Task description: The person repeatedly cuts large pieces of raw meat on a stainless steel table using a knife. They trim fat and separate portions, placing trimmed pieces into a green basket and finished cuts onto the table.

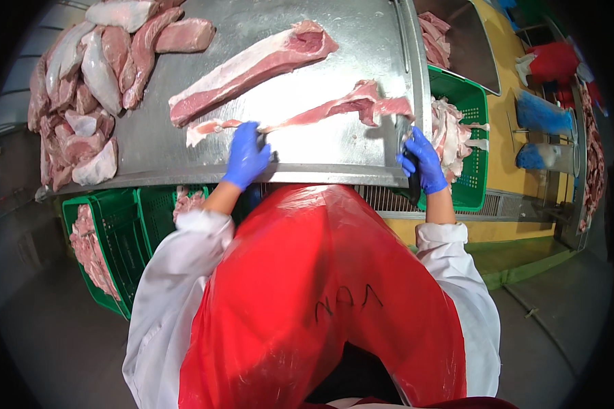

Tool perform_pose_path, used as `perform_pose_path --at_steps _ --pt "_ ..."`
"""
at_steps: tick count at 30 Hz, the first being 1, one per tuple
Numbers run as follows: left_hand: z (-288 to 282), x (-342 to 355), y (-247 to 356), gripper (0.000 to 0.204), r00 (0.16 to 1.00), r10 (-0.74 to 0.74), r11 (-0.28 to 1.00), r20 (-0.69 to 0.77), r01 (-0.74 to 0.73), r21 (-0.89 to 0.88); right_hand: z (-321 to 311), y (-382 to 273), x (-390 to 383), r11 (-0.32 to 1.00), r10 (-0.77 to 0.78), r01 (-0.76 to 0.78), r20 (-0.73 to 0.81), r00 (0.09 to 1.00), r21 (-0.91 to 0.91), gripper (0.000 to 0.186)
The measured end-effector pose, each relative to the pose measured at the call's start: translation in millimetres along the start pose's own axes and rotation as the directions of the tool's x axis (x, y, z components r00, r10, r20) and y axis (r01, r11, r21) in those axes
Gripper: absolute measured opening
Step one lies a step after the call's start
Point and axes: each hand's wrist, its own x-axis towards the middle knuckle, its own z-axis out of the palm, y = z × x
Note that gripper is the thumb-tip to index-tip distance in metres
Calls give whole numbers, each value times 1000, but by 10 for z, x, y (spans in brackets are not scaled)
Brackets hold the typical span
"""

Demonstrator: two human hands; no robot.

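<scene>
Fingers (252, 136) of the left hand (245, 158), blue-gloved, lie flat and close together, pressing on the left part of a thin meat strip (307, 116) that stretches across the steel table (320, 153); no grip, just pressing down. Far left on the table: a pile of meat cuts (89, 88), pink and white, heaped to the edge. Below that edge, a green crate (119, 242) with more meat pieces (89, 249) in it. Above the strip lies a long meat slab (252, 68), fat side pale, slanted from lower left to upper right, just apart from the strip. Strip's right end widens into a ragged flap near the table's right edge. Right hand (423, 162), also blue-gloved, wraps shut around the dark handle of a knife (404, 136), blade pointing up toward the strip's right end; whether the blade touches the meat cannot be told. Just beside that hand, a second green crate (472, 102) holds pale trimmings (449, 133). Person wears a red apron (320, 293) and white sleeves (177, 273). Further right, another person's blue gloves (540, 116) at a yellow-floored station.
</scene>
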Motion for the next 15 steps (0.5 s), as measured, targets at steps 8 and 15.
perform_pose_path --at_steps 8,15 --pt "453 463 372 17 954 -136 914 266 17 406 792 471 213 416 -180 274 217 959 -867 67" --pt "197 144 80 27 931 -190 964 311 116 241 1104 613 236 116 27 418 423 906 -901 58"
